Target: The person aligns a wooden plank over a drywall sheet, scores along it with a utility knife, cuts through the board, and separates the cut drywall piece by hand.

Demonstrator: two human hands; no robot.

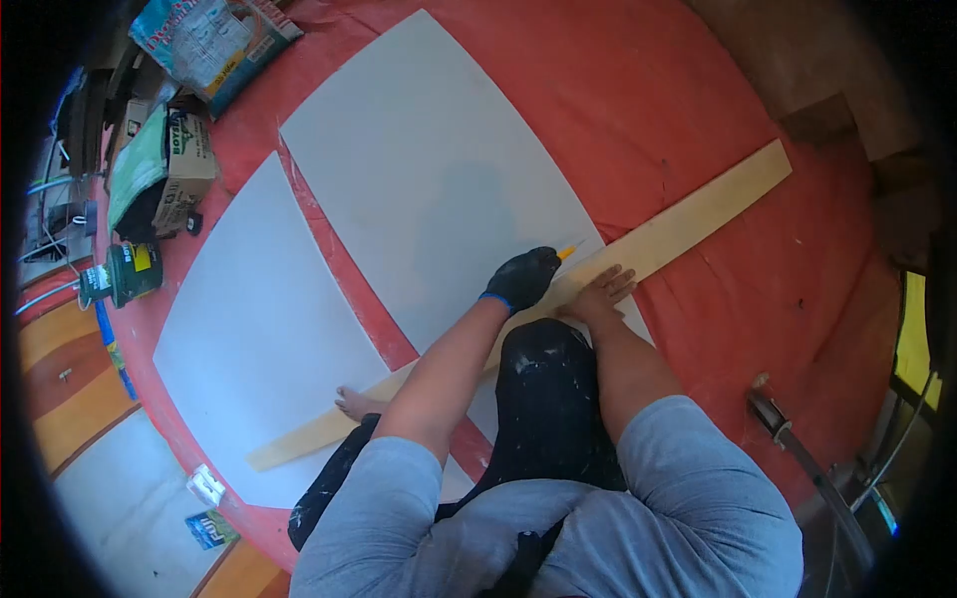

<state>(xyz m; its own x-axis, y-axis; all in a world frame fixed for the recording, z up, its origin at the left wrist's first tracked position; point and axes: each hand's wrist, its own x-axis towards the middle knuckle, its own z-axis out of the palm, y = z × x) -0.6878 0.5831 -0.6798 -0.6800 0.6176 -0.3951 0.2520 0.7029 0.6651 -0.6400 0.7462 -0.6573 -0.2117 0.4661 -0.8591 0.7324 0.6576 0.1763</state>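
My left hand [522, 280], in a black glove with a blue cuff, is closed around a yellow-handled utility knife [567, 252]. Its thin tip points up and right, near the edge of a white panel [429, 130]. My bare right hand [601, 292] lies on a long wooden board [708, 211] with its fingers stretched out and apart. This board runs diagonally across the panel and a second white panel [249, 309]. One knee [546, 364] in dark trousers rests beside the board, and a bare foot [357, 404] is on it further left.
A red sheet [638, 90] lies under the panels. At the upper left are a printed bag [214, 45], a cardboard box [185, 164] and a dark green can [135, 271]. A metal bar [812, 468] stands at the lower right.
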